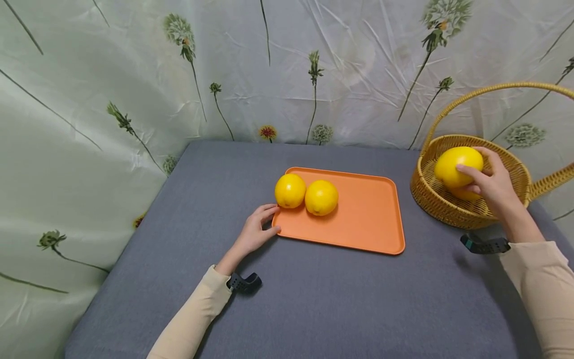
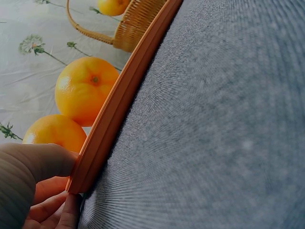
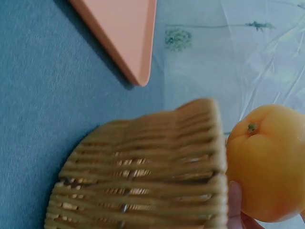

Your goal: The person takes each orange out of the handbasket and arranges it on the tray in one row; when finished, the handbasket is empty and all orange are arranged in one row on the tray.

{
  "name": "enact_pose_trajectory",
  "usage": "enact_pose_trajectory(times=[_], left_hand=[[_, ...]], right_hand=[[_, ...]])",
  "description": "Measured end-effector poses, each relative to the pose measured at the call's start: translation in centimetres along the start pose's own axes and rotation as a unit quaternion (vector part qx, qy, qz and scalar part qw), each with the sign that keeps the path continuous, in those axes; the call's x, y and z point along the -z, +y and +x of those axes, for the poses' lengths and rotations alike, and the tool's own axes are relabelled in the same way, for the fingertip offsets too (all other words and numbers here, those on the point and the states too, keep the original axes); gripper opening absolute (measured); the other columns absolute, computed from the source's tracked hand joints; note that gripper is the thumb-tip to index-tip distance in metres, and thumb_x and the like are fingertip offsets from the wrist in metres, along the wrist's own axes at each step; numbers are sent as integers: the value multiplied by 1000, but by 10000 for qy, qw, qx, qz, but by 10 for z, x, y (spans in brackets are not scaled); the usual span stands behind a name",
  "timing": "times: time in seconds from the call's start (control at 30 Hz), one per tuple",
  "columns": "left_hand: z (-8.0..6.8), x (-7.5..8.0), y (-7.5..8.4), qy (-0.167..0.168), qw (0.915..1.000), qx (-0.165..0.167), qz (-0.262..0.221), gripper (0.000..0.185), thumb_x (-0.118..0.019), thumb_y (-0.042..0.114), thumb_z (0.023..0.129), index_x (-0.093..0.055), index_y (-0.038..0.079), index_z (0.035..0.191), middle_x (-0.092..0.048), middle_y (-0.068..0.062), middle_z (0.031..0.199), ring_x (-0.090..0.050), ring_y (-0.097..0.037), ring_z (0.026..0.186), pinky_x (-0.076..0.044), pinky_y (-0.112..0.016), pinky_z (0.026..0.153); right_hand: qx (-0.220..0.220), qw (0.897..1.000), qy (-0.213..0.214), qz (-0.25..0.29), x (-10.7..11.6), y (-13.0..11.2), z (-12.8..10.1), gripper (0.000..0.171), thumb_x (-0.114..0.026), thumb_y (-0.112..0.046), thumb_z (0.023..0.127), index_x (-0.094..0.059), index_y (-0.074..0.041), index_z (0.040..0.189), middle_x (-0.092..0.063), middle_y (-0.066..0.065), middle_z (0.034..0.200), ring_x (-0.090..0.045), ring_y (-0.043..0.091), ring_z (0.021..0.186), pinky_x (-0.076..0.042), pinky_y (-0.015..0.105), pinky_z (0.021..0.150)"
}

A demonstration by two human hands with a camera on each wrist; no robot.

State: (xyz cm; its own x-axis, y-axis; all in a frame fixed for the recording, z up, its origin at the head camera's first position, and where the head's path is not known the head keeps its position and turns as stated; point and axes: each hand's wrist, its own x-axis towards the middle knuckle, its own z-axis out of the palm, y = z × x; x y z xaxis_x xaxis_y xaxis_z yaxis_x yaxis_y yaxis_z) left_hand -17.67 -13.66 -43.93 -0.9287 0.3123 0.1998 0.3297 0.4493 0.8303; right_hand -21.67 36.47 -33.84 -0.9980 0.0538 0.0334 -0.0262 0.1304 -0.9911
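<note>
My right hand [image 1: 491, 182] grips a yellow-orange orange [image 1: 458, 167] over the opening of a wicker basket [image 1: 441, 209]. Beneath it, partly covered, another orange [image 1: 466, 193] lies inside the basket. The right wrist view shows the held orange [image 3: 269, 162] beside the woven wall [image 3: 143, 176], stem end facing the camera. On the left, my left hand [image 1: 254, 232] pinches the near left corner of an orange-coloured tray [image 1: 363, 219], thumb [image 2: 55, 160] at the rim and fingers around the corner. Two oranges, one left [image 1: 290, 191] and one right [image 1: 321, 198], sit side by side at the tray's left end.
The tray and basket stand on a grey cloth-covered table [image 1: 314, 299], the basket to the tray's right. The basket's tall arched handle [image 1: 493, 89] rises over its opening. A flower-patterned curtain [image 1: 251, 75] hangs behind the table and along its left side.
</note>
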Motion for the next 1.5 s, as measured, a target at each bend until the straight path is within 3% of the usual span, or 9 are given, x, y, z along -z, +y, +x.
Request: enact_pose_trajectory(times=[0.13, 0.7, 0.83, 0.97, 1.07, 1.33, 1.5], left_hand=[[0, 0, 0, 6, 10000, 24, 14, 49, -67, 0, 81, -52, -10, 127, -48, -25, 132, -54, -37, 120, -44, -46, 103], [1, 1, 0, -25, 10000, 97, 6, 49, -68, 1, 82, -52, -8, 128, -48, -25, 133, -54, -36, 120, -44, -46, 103], [1, 1, 0, -37, 9999, 96, -33, 50, -68, 1, 81, -52, -9, 127, -48, -25, 133, -54, -37, 120, -44, -46, 103], [1, 1, -1, -39, 9999, 103, -52, 49, -68, 1, 81, -52, -9, 127, -48, -25, 133, -54, -37, 120, -44, -46, 104], [0, 1, -1, -20, 9999, 115, -62, 49, -68, 2, 82, -53, -8, 127, -48, -24, 133, -54, -36, 120, -44, -46, 104], [-2, 1, 12, -5, 10000, 75, -35, 48, -65, -5, 81, -49, -16, 126, -46, -32, 131, -52, -42, 119, -42, -49, 103], [-3, 5, 24, -36, 9999, 131, 12, 48, -65, -7, 80, -49, -18, 124, -46, -34, 130, -52, -43, 119, -42, -49, 103]], right_hand=[[109, 9998, -40, 177, -7, -5, -3, 45, -57, -12, 91, -37, -29, 129, -37, -11, 110, -57, -4, 79, -53, 12, 58], [165, 9976, -658, -134, -37, -10, -15, 48, -55, -15, 93, -37, -29, 134, -46, -6, 109, -58, -1, 84, -54, 14, 63], [33, 9946, -774, -690, -44, -9, -16, 51, -53, -18, 94, -32, -31, 138, -46, -10, 109, -56, -3, 87, -52, 12, 66], [30, 9846, -832, -1537, -51, -8, -17, 52, -49, -21, 97, -27, -36, 141, -46, -20, 104, -53, -7, 86, -49, 12, 68], [68, 9788, -867, -1853, -57, -7, -17, 51, -48, -24, 97, -27, -37, 142, -49, -24, 100, -50, -6, 84, -45, 15, 67], [170, 9779, -1126, -1754, -76, -1, -19, 55, -50, -24, 96, -27, -28, 145, -50, -25, 102, -53, -8, 87, -51, 16, 69], [120, 9780, -1312, -1620, -86, 5, -19, 48, -50, -24, 96, -31, -31, 140, -48, -21, 105, -52, -5, 89, -51, 17, 70]])
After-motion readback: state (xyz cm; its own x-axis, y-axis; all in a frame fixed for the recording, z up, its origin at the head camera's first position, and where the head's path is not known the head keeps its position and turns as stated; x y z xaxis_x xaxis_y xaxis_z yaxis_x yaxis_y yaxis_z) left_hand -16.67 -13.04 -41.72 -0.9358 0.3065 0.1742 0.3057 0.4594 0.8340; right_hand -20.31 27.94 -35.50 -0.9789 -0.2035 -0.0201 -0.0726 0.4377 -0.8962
